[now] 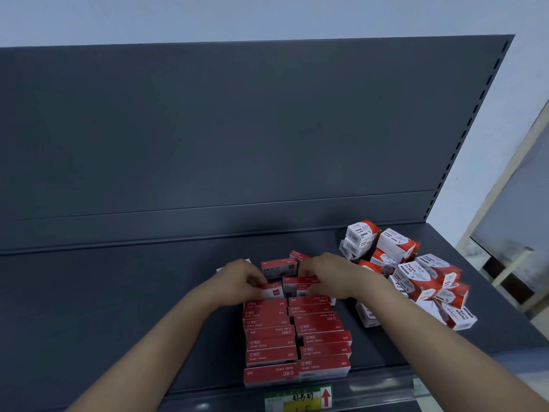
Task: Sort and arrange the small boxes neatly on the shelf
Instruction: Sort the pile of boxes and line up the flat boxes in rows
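- Head view: we have two columns of red staple boxes (295,340) laid flat on the shelf (118,307), long axes running left-right, reaching from the front lip back toward our hands.
- Left hand (242,278) has its fingers (258,281) curled narrow on a staple box (273,290) at the far end of the left column; the box sits just ahead of the fingertips, long axis left-right like the rows.
- Right hand (322,276) has its fingers bent down onto loose staple boxes (300,284) at the far end of the right column; a real grip or just pressing, we cannot tell.
- Both hands are about equally near; the next slot is likely directly toward us, touching the last row.
- The paper clip boxes (416,275) lie jumbled well to the right, nearer the right hand, untouched.
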